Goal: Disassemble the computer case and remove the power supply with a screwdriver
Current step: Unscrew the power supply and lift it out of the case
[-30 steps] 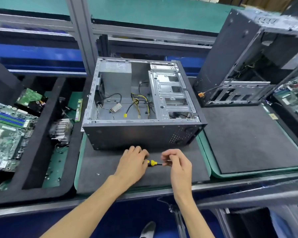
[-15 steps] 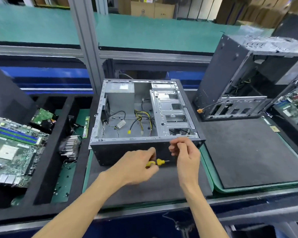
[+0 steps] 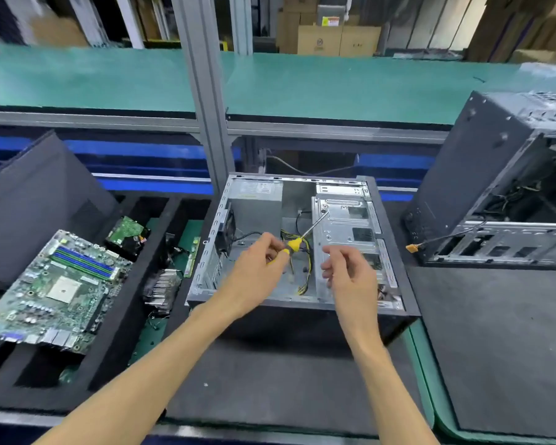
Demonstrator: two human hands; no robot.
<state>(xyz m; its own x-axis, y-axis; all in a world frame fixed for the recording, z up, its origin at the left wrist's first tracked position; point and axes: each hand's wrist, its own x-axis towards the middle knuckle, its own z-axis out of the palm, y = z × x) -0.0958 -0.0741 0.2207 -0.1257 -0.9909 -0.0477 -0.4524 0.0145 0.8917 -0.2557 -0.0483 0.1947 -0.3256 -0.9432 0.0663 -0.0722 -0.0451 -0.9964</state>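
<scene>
I see the computer case (image 3: 302, 303) as bare, dull-grey sheet metal inside, with matt black outer panels. The screwdriver (image 3: 305, 234) has a shiny metal shaft and a glossy yellow plastic handle. A matt, felt-like dark mat (image 3: 270, 380) covers the surface, edged in smooth green.

Two cases: one (image 3: 302, 239) open on the middle mat, one (image 3: 495, 187) on the right mat. One screwdriver (image 3: 297, 242). One power supply (image 3: 257, 207) in the far left corner of the middle case. One motherboard (image 3: 55, 287), one drive (image 3: 126, 232) and one heatsink (image 3: 162, 289) in the left tray. Two hands: left (image 3: 257, 271), right (image 3: 350, 277).
</scene>
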